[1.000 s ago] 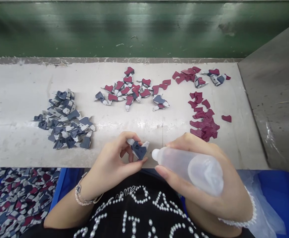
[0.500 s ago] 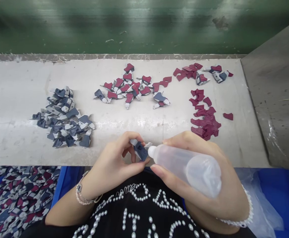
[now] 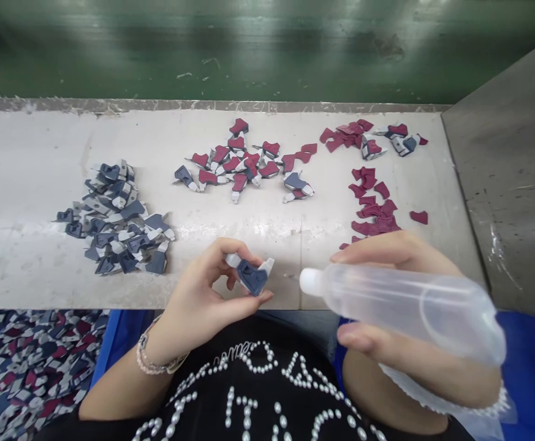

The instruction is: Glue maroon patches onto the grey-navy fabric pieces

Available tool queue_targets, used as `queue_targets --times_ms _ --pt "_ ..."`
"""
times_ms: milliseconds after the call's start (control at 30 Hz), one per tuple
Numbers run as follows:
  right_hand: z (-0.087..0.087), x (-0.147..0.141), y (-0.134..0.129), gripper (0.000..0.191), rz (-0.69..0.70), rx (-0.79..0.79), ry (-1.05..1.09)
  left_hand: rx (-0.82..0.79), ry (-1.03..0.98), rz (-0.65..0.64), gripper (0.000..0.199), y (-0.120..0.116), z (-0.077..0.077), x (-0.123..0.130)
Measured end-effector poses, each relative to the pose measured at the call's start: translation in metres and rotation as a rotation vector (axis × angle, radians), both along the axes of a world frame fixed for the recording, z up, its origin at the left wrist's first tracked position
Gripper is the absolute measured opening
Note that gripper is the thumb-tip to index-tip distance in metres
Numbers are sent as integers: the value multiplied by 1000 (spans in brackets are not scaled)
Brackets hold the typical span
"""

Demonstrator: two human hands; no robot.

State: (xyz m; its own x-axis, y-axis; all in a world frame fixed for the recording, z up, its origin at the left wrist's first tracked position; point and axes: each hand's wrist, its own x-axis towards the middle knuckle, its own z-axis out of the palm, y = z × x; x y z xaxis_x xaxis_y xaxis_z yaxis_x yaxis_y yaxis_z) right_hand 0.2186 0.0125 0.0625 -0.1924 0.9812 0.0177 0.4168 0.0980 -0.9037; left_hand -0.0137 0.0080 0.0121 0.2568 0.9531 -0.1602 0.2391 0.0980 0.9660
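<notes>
Between the thumb and fingers of my left hand [image 3: 203, 294] is a blue-grey and white plastic part [image 3: 252, 275], its recessed blue face turned up. My right hand [image 3: 414, 294] is closed around a translucent squeeze bottle [image 3: 400, 306]. The bottle lies tilted, its white cap [image 3: 311, 282] pointing left, apart from the held part. Beyond my hands, a cluster of parts with maroon inlays [image 3: 235, 162] sits mid-table. To the left is a pile of blue-grey and white parts [image 3: 124, 223]. Loose maroon pieces [image 3: 377, 211] lie beyond my right hand.
The pale table [image 3: 28, 257] has a raised back edge and a metal panel [image 3: 519, 165] at its right. More maroon pieces [image 3: 347, 133] lie at the back right. Below left, a blue bin [image 3: 113, 346] holds many parts. Clear plastic film shows at the lower right.
My right hand and the bottle have moved right, away from the held part. My left hand has shifted slightly left, with the part turned more face-up.
</notes>
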Motion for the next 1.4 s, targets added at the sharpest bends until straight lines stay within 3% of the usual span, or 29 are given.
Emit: queue_targets --times_ms 100,200,300,333,433,533,633,733,900,1000,1133,1400 --pt "-12 14 10 40 -12 19 127 -84 -37 33 39 0 0 -3" --pt "-36 22 23 50 107 -87 387 -146 -111 102 41 0 -1 -3" --pt "-59 15 34 30 148 -143 494 -206 -142 167 43 2 -6 -3" --pt "-65 9 38 32 133 -160 478 -234 -138 174 44 3 -8 -3" --pt "-77 -12 50 43 122 -114 272 -316 -142 180 47 7 -19 -3" --pt "-85 -29 61 34 124 -69 118 -355 -209 178 47 12 -31 -3" --pt "-86 -28 65 39 147 -68 12 -352 -230 164 44 13 -39 -4" --pt "-82 -2 67 54 112 -60 -128 -355 -209 131 41 11 -43 -6" --pt "-86 57 86 22 -320 -67 -493 -350 -189 66 39 7 -44 -8" --pt "-98 70 102 17 -411 -114 -657 -341 -149 75 37 6 -39 -4" --pt "-106 73 115 22 -391 -190 -741 -322 -143 71 32 5 -30 2" --pt "-102 80 114 22 -252 -296 -703 -315 -135 44 29 4 -26 6"
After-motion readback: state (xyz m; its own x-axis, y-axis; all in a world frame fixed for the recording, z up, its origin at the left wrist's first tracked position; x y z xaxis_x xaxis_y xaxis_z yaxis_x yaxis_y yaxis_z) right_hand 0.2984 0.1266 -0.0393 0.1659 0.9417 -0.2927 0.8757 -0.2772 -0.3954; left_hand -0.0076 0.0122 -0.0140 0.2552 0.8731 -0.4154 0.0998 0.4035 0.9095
